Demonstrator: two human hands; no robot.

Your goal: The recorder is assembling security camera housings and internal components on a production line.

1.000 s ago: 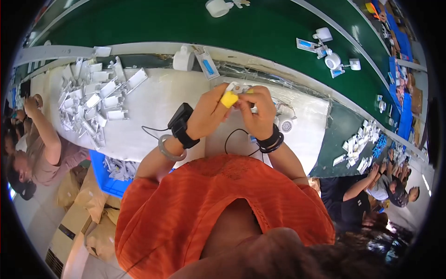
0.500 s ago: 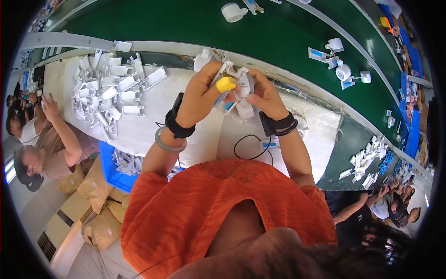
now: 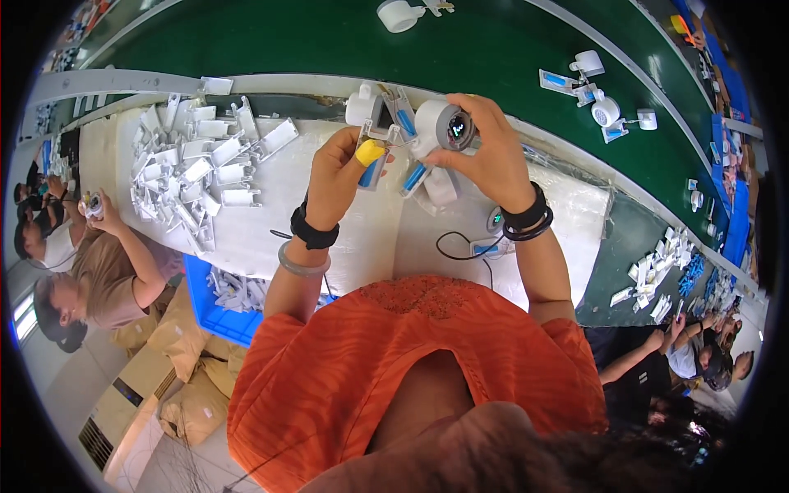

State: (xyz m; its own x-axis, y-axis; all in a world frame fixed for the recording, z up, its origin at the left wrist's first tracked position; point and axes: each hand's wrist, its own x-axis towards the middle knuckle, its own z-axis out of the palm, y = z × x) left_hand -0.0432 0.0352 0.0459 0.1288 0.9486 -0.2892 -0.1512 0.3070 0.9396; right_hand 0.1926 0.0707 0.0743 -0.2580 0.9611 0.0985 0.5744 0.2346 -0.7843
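My right hand point(image 3: 491, 156) grips a small white round camera unit point(image 3: 444, 127) with a dark lens facing up toward me. My left hand point(image 3: 339, 174), its thumb wrapped in yellow tape, holds a white flat bracket point(image 3: 374, 156) with a blue strip against the camera's lower side. Both hands are raised above the white padded bench point(image 3: 271, 230). A second white bracket with a blue strip point(image 3: 413, 177) hangs between the hands. A black band and a grey bangle sit on my left wrist, and dark bands circle my right wrist.
A heap of white plastic brackets point(image 3: 193, 177) lies on the bench at left. A blue bin point(image 3: 218, 308) with more parts stands below it. A green conveyor belt point(image 3: 329, 41) carries white camera units point(image 3: 604, 111). Other seated people work at left point(image 3: 90, 279) and lower right point(image 3: 682, 353). A black cable point(image 3: 452, 242) lies on the bench.
Both hands have lifted higher and further from my body with the parts. The camera unit has turned so that its dark lens now faces up.
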